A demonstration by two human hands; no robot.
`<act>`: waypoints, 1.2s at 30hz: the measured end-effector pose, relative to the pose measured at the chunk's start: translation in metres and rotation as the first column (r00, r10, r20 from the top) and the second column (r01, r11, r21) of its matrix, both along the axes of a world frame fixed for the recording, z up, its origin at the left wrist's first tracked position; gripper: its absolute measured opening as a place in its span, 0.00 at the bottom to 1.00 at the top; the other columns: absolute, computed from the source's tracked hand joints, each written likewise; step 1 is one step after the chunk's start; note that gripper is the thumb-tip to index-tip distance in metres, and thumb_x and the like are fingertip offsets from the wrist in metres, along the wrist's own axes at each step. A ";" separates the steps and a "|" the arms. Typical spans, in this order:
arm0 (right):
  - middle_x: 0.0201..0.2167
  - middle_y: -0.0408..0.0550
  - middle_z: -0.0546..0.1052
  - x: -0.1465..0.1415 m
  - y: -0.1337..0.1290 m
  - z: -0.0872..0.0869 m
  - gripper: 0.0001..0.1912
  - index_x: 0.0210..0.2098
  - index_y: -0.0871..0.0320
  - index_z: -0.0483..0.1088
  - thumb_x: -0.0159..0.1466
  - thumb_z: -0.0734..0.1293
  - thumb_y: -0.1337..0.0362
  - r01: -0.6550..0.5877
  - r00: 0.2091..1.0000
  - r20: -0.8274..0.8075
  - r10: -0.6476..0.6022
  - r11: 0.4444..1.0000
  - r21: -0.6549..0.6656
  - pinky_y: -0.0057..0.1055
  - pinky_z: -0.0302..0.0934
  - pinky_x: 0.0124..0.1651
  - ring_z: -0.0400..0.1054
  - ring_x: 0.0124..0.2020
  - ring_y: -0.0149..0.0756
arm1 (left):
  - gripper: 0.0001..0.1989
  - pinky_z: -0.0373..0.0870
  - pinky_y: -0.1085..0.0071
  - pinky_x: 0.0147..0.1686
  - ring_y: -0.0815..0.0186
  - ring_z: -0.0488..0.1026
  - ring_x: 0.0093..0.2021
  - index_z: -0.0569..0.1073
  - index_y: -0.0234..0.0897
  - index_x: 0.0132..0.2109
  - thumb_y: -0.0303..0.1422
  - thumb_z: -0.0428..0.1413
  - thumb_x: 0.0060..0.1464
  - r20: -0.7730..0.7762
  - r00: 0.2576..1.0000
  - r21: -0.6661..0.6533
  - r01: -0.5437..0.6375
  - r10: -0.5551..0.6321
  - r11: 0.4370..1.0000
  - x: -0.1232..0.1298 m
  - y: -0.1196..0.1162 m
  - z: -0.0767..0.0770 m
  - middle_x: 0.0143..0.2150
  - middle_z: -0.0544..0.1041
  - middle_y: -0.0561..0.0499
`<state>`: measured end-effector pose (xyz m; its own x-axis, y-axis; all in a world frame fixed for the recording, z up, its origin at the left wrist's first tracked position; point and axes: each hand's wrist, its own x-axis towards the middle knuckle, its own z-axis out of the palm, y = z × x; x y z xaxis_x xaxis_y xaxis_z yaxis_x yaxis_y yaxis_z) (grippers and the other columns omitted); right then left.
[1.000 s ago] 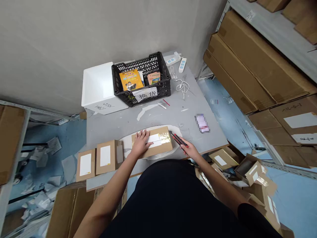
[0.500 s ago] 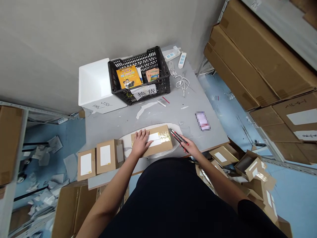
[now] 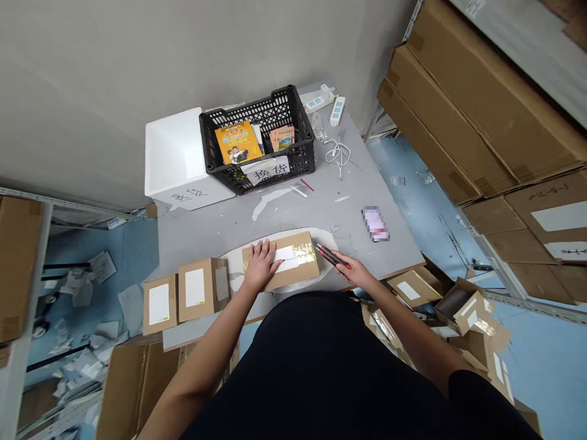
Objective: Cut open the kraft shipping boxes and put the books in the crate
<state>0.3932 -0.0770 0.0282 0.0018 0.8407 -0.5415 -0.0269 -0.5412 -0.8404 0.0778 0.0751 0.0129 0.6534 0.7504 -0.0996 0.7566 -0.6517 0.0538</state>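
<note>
- Your left hand (image 3: 260, 264) lies flat and open on the cardboard box (image 3: 298, 270), gripping nothing.
- Your right hand (image 3: 351, 270) closes narrowly around a red-and-black box cutter (image 3: 330, 256), pointing 10 o'clock, its tip beside the taped end (image 3: 302, 250).
- Box sits at 12 o'clock from you, long axis about 9-to-3.

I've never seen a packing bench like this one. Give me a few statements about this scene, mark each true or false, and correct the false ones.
1. The left hand rests on a taped cardboard box. True.
2. The right hand holds a red-and-black utility knife. True.
3. The black plastic crate stands on the floor. False: it stands on a grey table.
4. The crate holds only one booklet. False: it holds a yellow booklet and at least one other.
5. A white box stands to the left of the crate. True.
</note>
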 end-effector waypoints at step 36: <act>0.26 0.38 0.70 -0.013 -0.051 0.006 0.36 0.68 0.48 0.51 0.62 0.63 0.55 -0.056 0.995 -0.085 0.045 0.989 -0.137 0.20 0.48 0.13 0.58 0.15 0.24 | 0.31 0.42 0.45 0.65 0.46 0.48 0.69 0.57 0.36 0.67 0.47 0.45 0.63 0.016 1.000 -0.032 -0.018 0.019 0.999 0.000 -0.003 0.001 0.68 0.58 0.37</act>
